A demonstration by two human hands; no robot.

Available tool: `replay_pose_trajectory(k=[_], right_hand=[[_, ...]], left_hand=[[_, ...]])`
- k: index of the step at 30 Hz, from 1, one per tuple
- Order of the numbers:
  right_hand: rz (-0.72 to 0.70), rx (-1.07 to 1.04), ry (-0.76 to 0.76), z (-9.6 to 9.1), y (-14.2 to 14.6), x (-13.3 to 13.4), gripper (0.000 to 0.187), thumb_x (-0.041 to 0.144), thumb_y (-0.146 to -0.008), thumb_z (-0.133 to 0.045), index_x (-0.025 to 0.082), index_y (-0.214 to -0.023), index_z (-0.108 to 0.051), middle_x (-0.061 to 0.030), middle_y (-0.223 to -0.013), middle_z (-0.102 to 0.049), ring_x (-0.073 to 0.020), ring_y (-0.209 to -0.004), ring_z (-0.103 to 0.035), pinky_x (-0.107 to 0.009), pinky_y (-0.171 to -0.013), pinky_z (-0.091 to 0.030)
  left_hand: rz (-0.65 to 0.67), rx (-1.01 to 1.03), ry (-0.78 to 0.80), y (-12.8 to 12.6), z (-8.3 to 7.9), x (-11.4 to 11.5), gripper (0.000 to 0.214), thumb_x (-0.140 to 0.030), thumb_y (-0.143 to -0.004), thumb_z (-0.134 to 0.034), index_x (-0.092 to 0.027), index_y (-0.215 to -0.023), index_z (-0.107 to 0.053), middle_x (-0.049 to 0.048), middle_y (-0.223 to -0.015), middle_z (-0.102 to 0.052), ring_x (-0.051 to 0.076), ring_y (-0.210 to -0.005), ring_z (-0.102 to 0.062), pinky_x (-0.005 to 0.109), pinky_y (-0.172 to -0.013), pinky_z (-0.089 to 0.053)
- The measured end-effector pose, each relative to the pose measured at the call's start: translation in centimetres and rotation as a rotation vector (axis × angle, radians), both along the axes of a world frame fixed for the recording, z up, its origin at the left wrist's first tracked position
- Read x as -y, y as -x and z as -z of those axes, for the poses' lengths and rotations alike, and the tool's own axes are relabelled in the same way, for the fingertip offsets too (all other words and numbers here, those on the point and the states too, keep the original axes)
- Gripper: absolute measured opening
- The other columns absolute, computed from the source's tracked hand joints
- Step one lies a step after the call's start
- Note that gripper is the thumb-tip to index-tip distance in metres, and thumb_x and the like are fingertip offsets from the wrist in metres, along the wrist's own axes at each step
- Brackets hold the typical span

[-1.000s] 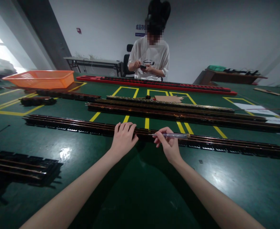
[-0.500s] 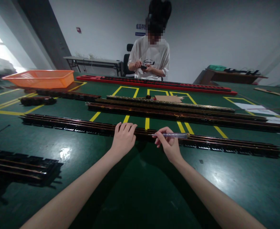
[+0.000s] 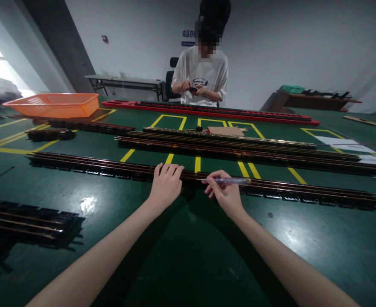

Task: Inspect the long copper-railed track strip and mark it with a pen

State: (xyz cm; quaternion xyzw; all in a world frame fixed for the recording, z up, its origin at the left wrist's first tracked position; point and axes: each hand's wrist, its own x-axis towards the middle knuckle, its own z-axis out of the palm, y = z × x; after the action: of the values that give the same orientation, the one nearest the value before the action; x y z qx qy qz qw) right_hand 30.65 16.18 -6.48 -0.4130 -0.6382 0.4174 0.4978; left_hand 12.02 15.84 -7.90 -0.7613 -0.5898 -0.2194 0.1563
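Observation:
A long black rail [image 3: 94, 164] with copper-coloured rods along it lies across the green table in front of me. My left hand [image 3: 166, 184] is curled over its middle, fingers across the top and thumb at the near side. To the right, my right hand [image 3: 225, 192] is closed around a screwdriver [image 3: 231, 181] with a clear handle. Its thin shaft points left, low over the rail between my hands. Whether the tip touches the rail, I cannot tell.
Further back lie more black rails with rods [image 3: 255, 155], a cardboard piece [image 3: 226, 131] and a long red tray [image 3: 255, 115]. An orange basket [image 3: 56, 105] stands at back left. Another rail [image 3: 24, 226] lies near left. Across the table, a person [image 3: 202, 76] handles a small dark object.
The screwdriver has shifted slightly left with my right hand. My left hand stays in place on the rail.

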Motion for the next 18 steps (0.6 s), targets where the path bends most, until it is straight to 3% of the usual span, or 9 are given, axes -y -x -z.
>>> replay_pose_trajectory(k=[18], right_hand=[[0.009, -0.032, 0.007, 0.09, -0.08, 0.05, 0.017, 0.034, -0.081, -0.06, 0.018, -0.081, -0.055, -0.0038, -0.074, -0.067, -0.0096, -0.052, -0.059, -0.021, -0.043, -0.048]], left_hand=[[-0.047, -0.006, 0.021, 0.1, -0.09, -0.01, 0.038, -0.008, -0.084, -0.039, -0.015, -0.114, -0.061, 0.0089, -0.114, -0.065, 0.025, -0.109, -0.056, 0.047, -0.102, -0.037]])
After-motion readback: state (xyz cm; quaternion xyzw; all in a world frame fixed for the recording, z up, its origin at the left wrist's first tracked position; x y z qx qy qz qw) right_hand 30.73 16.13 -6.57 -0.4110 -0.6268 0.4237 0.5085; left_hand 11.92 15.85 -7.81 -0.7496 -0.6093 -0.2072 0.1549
